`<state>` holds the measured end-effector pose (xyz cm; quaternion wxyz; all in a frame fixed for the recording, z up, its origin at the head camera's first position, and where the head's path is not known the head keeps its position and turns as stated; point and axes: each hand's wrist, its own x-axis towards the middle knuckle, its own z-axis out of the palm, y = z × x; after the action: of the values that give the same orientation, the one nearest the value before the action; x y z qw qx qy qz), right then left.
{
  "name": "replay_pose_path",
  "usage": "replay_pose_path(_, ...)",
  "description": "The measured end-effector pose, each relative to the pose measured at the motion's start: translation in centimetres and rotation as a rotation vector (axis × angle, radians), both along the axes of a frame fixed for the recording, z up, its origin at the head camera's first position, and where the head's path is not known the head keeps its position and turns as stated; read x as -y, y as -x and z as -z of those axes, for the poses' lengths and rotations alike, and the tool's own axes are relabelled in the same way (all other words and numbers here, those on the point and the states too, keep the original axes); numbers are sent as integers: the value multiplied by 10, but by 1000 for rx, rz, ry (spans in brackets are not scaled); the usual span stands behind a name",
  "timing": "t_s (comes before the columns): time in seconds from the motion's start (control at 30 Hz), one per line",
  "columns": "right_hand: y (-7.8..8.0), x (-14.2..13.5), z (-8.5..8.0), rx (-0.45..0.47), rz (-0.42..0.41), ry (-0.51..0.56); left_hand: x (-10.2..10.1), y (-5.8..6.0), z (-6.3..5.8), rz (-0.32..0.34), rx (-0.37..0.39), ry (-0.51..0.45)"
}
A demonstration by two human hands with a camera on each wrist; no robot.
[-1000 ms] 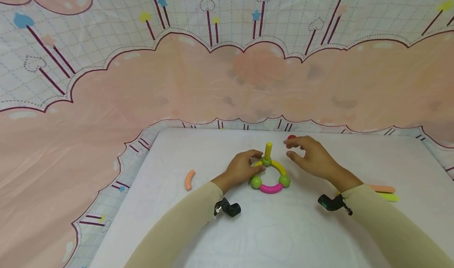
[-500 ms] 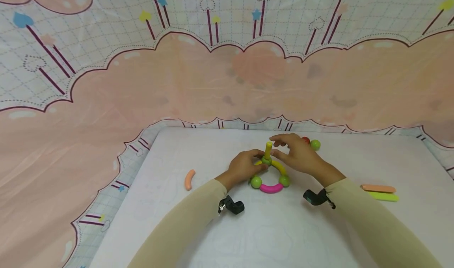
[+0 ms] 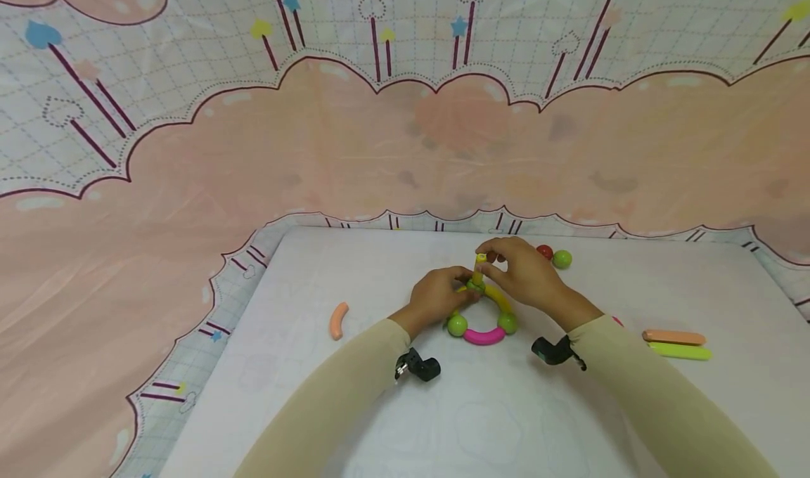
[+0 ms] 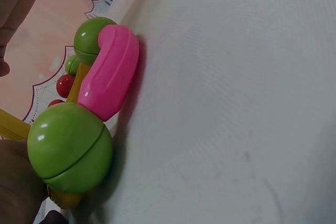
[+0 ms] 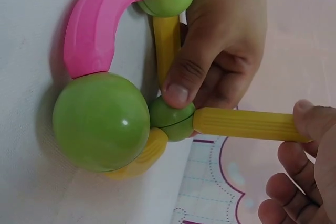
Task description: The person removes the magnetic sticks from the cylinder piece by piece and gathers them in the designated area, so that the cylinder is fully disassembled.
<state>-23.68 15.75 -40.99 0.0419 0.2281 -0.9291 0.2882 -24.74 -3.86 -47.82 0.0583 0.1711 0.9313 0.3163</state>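
Observation:
A ring of green balls, yellow curved rods and one pink curved rod (image 3: 484, 337) lies on the white tabletop. My left hand (image 3: 436, 295) grips the green ball (image 5: 170, 120) at the ring's far side, its thumb pressed on the ball in the right wrist view. Upright from that ball stands a straight yellow rod (image 5: 247, 124). Thumb and forefinger of my right hand (image 3: 526, 274) pinch the rod's top end, the other fingers loosely curled. In the left wrist view, a near green ball (image 4: 71, 148) and the pink rod show large, while most of the left hand is hidden.
Behind the right hand sit a red ball (image 3: 544, 252) and a loose green ball (image 3: 562, 259). An orange curved rod (image 3: 338, 321) lies to the left. On the right, an orange straight rod (image 3: 673, 337) and a yellow-green one (image 3: 682, 351) lie side by side, partly near the right sleeve.
My right hand has moved left to the yellow rod and now pinches its top. The red and green balls behind it have come into view. The left hand has shifted slightly right.

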Motion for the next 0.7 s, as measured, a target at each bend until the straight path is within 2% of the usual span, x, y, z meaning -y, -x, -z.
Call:
replay_pose_path(0.3, -3, -3, 1, -13, 23, 10, -1, -1, -2, -8, 0, 15)
replay_pose_path(0.7, -5, -9, 3, -8, 37, 12, -2, -6, -11, -11, 12, 35)
